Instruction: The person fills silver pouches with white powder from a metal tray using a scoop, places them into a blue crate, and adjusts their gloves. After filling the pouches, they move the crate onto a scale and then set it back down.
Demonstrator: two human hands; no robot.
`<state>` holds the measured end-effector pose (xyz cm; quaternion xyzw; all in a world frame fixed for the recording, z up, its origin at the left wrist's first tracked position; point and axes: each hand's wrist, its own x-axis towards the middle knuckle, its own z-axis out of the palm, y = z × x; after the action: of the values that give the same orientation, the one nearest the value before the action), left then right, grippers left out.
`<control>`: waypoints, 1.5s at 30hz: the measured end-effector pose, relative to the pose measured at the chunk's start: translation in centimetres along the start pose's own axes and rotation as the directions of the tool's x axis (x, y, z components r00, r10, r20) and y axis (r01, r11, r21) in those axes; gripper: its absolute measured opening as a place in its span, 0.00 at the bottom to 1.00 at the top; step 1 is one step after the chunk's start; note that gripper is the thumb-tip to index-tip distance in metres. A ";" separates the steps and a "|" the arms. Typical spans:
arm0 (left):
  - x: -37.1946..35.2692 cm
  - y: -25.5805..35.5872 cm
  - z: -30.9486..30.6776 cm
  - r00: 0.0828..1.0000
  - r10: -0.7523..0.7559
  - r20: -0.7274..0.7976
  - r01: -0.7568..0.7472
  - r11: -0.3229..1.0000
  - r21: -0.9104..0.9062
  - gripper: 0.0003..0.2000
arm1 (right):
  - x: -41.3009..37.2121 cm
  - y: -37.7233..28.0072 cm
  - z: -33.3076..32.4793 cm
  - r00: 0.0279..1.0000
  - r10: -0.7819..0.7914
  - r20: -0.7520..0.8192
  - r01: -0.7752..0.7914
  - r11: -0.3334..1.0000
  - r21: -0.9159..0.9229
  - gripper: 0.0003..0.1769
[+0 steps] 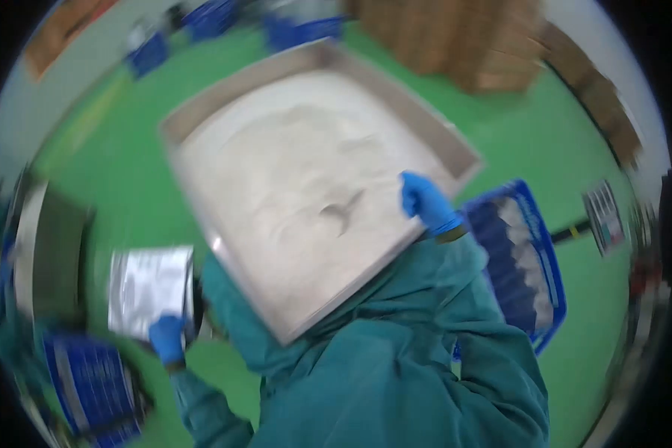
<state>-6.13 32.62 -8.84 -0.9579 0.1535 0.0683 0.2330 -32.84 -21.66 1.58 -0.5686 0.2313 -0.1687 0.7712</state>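
A large shallow metal tray (pixel 250 287) of white powder (pixel 276 160) stands tilted across my view, close to my lap. In the powder is a small dark hollow or scoop-like shape (pixel 340 213), too blurred to name. My right hand (pixel 428 200), in a blue glove, is over the tray's right side with fingers curled closed; whatever they might hold is hidden. To the left of the tray lies a silver foil bag (pixel 148 287). My left hand (pixel 167 336), also gloved in blue, grips its lower edge, with the fingertips partly hidden.
A blue crate (pixel 552 284) holding white-edged packages is right of the tray, beside a labelled sign on a black handle (pixel 603 218). Another blue crate (pixel 93 381) is at lower left, below a metal box (pixel 48 254). Cardboard boxes (pixel 463 41) and blue bins (pixel 302 31) stand behind.
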 end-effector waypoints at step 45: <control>9.4 18.2 -23.2 0.802 0.195 -0.564 -0.583 0.461 -0.669 0.19 | 9.0 5.5 1.3 0.924 0.317 0.215 0.187 0.118 -0.975 0.20</control>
<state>-1.79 3.95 2.01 -0.8799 0.3692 -0.0180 -0.2987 -24.63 -23.67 -4.85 -0.9437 0.1581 0.1740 0.2327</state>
